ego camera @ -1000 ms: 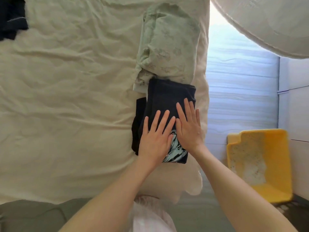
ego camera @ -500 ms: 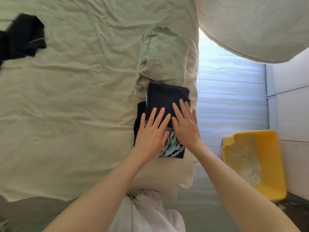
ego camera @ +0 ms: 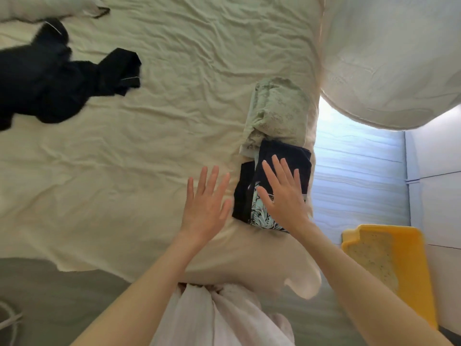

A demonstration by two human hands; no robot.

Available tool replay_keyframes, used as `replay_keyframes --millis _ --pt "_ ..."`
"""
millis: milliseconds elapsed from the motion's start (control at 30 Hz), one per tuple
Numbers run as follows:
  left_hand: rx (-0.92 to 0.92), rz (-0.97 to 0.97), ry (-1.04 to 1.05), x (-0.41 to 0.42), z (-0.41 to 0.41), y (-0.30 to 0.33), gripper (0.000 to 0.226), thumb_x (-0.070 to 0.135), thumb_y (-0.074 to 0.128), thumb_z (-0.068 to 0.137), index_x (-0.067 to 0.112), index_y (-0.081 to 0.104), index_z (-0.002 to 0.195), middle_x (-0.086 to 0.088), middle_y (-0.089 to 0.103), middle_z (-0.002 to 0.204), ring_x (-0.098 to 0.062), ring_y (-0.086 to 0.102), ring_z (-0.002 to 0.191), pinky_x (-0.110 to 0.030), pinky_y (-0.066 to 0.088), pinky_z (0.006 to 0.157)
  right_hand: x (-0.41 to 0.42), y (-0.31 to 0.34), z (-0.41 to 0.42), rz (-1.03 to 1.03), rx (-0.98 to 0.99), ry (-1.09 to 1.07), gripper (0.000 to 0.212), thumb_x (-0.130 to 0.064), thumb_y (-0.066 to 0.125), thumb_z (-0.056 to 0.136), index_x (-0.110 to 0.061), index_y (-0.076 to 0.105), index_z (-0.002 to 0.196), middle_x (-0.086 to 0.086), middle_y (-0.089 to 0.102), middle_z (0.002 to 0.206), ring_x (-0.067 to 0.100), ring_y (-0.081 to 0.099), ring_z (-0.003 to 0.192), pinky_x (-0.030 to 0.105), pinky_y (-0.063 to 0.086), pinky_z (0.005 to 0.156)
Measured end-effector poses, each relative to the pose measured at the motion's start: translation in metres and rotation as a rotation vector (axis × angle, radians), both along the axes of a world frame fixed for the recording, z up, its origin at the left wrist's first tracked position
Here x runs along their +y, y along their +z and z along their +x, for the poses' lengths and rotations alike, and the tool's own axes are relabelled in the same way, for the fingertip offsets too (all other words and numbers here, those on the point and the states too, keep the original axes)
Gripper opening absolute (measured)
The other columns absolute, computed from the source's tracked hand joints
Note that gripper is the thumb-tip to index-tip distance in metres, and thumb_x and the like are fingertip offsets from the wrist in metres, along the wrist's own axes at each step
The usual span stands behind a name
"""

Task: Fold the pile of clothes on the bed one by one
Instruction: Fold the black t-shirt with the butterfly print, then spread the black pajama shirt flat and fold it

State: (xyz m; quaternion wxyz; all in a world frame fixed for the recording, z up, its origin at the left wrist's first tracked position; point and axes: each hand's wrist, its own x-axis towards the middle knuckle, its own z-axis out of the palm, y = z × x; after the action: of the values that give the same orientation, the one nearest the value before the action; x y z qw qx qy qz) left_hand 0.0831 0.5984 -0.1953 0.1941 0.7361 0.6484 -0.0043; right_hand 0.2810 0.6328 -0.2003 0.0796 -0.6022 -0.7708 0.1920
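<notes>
Yellow tray is seen on the floor at the right of the bed, tilted; a pale speckled layer lies inside it, and what that layer is cannot be told. Cream sheet is spread, wrinkled, over the bed.

Folded dark garment is placed near the right edge of the sheet, with a teal printed patch showing at its near end. A folded pale green garment is set just beyond it, touching its far edge. A loose black garment is left unfolded on the sheet at far left, well apart from the folded ones.

Right hand is laid flat on the folded dark garment, fingers straight and spread, nothing clasped. Left hand is held just beside the garment's left edge, over bare sheet, fingers straight and apart, nothing gripped; whether it touches the sheet cannot be told. The garment thus lies under the right palm and to the right of the left hand.

A white duvet is bunched at upper right
</notes>
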Motion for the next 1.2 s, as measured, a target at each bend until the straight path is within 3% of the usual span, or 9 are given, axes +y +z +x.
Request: replay_keyframes --millis 133,267,467,767,1000,1200 --pt "0.039 0.033 0.137 -0.026 -0.068 0.017 0.060 0.040 0.030 0.099 0.025 0.006 0.151 -0.004 -0.004 0.159 -0.020 -0.021 0.141 -0.047 -0.007 0.115 0.001 0.030 -0.069 0.060 -0.025 0.137 0.062 -0.035 0.052 0.095 -0.016 0.028 0.149 0.011 0.021 0.156 0.028 0.012 0.146 0.052 0.006 0.117" --pt "-0.019 0.047 0.338 -0.067 -0.142 0.031 0.058 0.038 0.035 0.098 0.020 0.017 0.150 -0.008 0.006 0.159 -0.025 -0.007 0.146 -0.046 -0.004 0.115 -0.016 0.043 -0.152 0.065 -0.045 0.236 0.061 -0.038 0.053 0.094 -0.015 0.033 0.147 0.012 0.026 0.155 0.033 0.018 0.144 0.054 0.012 0.115" --pt "-0.060 -0.050 0.508 -0.141 -0.281 0.025 0.057 0.041 0.024 0.099 0.027 0.007 0.151 -0.002 -0.008 0.159 -0.021 -0.016 0.144 -0.044 -0.009 0.115 -0.065 0.034 -0.300 0.007 -0.087 0.337 0.062 -0.043 0.046 0.096 -0.020 0.026 0.149 0.008 0.022 0.157 0.027 0.013 0.146 0.049 0.006 0.117" --pt "-0.069 -0.014 0.737 -0.201 -0.490 0.021 0.055 0.037 0.033 0.099 0.020 0.019 0.150 -0.008 0.002 0.159 -0.027 -0.006 0.146 -0.046 0.000 0.116 -0.094 0.023 -0.504 -0.070 -0.065 0.425 0.061 -0.043 0.039 0.098 -0.023 0.018 0.151 0.003 0.020 0.158 0.022 0.011 0.147 0.045 0.003 0.118" --pt "-0.114 -0.109 0.687 -0.187 -0.540 -0.015 0.057 0.035 0.031 0.100 0.022 0.009 0.151 -0.007 -0.007 0.159 -0.024 -0.014 0.145 -0.044 -0.004 0.116 -0.045 0.006 -0.572 -0.076 -0.129 0.433 0.060 -0.040 0.040 0.099 -0.019 0.018 0.151 0.003 0.027 0.155 0.022 0.014 0.146 0.046 0.008 0.119" --pt "-0.072 -0.150 0.632 -0.118 -0.595 -0.062 0.058 0.029 0.035 0.098 0.022 0.012 0.151 -0.008 -0.004 0.159 -0.026 -0.010 0.145 -0.045 0.000 0.116 0.025 -0.039 -0.630 -0.135 -0.229 0.454 0.059 -0.035 0.040 0.100 -0.018 0.017 0.151 0.005 0.025 0.155 0.024 0.012 0.146 0.048 0.007 0.119"
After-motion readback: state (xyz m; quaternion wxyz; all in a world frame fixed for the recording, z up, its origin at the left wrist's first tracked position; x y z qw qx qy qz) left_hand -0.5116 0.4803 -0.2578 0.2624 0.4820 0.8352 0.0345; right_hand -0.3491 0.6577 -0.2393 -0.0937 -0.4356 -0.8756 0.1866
